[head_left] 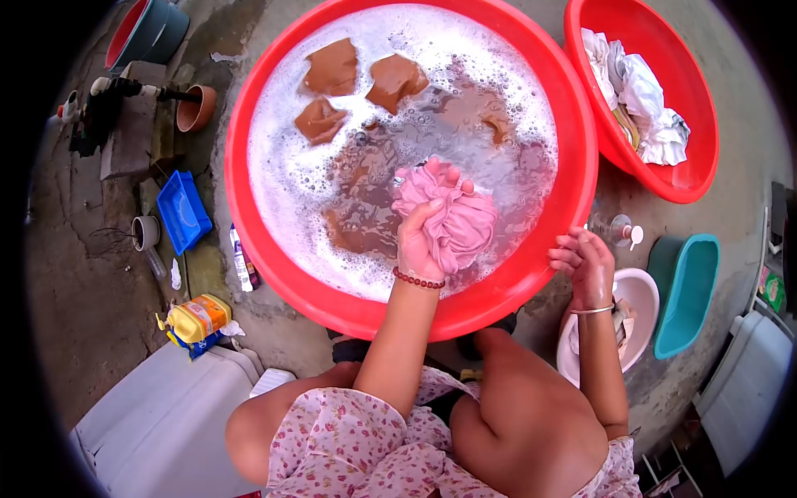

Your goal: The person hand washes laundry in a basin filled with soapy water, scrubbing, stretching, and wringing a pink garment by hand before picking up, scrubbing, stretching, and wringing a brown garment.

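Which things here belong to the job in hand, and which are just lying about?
Part of the job:
pink cloth in the left hand
large red basin of sudsy water
brown fabric in it
probably the white cloths in the smaller red tub

Seemingly just lying about:
blue tray
yellow container
terracotta pot

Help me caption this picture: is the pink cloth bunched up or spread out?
Bunched up: the pink cloth is crumpled into folds, gripped in the left hand.
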The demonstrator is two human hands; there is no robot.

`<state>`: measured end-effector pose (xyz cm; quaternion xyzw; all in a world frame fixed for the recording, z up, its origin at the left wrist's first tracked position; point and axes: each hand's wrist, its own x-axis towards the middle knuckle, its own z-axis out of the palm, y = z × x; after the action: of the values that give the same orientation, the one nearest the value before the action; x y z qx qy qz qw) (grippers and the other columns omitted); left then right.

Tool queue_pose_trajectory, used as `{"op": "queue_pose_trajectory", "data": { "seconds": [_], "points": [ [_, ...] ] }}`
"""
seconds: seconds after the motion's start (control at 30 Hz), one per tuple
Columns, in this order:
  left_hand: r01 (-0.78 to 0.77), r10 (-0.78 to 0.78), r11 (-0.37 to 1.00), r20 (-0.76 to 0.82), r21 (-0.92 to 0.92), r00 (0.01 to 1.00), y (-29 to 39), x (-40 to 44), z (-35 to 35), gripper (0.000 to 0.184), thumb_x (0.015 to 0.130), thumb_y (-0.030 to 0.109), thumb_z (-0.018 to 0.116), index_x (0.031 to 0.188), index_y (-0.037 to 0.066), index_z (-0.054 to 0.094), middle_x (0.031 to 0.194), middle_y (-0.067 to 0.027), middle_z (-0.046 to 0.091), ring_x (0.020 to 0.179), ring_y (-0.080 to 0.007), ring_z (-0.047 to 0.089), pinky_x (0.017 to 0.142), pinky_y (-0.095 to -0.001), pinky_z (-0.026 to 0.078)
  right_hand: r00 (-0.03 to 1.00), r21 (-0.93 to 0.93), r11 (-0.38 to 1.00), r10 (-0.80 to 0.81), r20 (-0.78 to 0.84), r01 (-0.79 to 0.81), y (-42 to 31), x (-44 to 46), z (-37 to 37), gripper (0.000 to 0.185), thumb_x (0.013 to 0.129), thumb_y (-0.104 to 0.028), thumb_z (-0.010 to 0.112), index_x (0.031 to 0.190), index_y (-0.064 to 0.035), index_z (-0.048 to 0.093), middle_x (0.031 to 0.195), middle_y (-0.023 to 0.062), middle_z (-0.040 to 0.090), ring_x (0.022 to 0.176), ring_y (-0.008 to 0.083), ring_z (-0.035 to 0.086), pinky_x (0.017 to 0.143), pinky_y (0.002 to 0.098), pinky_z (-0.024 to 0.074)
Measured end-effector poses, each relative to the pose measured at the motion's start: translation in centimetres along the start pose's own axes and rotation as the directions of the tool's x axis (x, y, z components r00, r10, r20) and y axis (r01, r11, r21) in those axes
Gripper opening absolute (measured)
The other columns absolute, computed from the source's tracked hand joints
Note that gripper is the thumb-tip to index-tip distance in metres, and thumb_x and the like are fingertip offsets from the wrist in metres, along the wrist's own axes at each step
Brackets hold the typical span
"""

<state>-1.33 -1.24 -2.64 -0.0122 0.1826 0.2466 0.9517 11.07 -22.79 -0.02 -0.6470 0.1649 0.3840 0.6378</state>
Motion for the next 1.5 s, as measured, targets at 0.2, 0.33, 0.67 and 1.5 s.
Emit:
{"op": "queue_pose_trajectory", "data": {
  "seconds": [0.2,0.33,0.67,1.5],
  "points": [
    [-0.170,0.115,0.900,0.159,0.401,0.981,0.5,-0.1,4.8,0.064,0.084,0.012,0.055,0.140,0.015,0.027,0.143,-0.0237,0.021,0.132,-0.0388,0.026,0.105,-0.0538,0.026,0.919,0.493,0.870,0.206,-0.336,-0.015,-1.1,2.3,-9.3,0.054,0.084,-0.043,0.056,0.108,0.0035,0.047,0.102,0.0213,0.059,0.091,0.0336,0.061,0.078,0.0428,0.0536],
    [0.023,-0.024,0.999,0.013,0.046,1.000,0.5,-0.1,2.8,0.055,0.091,0.036,0.044,0.139,0.013,0.030,0.142,-0.0222,0.026,0.132,-0.0385,0.026,0.107,-0.0518,0.024,0.935,0.408,0.912,0.183,-0.303,-0.046,-2.2,4.1,-11.6,0.056,0.081,-0.045,0.061,0.107,0.0033,0.049,0.098,0.0183,0.061,0.087,0.0282,0.062,0.076,0.0382,0.0547],
    [0.041,-0.031,0.996,-0.122,0.077,0.992,-1.3,0.1,0.4,0.057,0.085,0.012,0.044,0.136,-0.003,0.025,0.142,-0.0207,0.029,0.132,-0.0339,0.029,0.109,-0.0454,0.025,0.974,0.105,0.992,0.086,-0.209,-0.065,-3.1,4.6,-11.7,0.036,0.086,-0.039,0.060,0.087,-0.0034,0.061,0.074,0.0071,0.066,0.060,0.0151,0.066,0.053,0.0249,0.0564],
    [-0.026,0.045,0.991,-0.144,0.134,0.989,-1.0,0.2,-0.7,0.047,0.092,0.016,0.043,0.138,0.013,0.031,0.144,-0.0170,0.029,0.130,-0.0364,0.031,0.105,-0.0501,0.029,0.916,-0.125,0.963,-0.181,0.359,0.240,-0.8,-2.7,3.7,0.059,0.096,-0.046,0.034,0.105,0.0077,0.056,0.099,0.0195,0.063,0.091,0.0252,0.063,0.084,0.0347,0.0489]
  ]
}}
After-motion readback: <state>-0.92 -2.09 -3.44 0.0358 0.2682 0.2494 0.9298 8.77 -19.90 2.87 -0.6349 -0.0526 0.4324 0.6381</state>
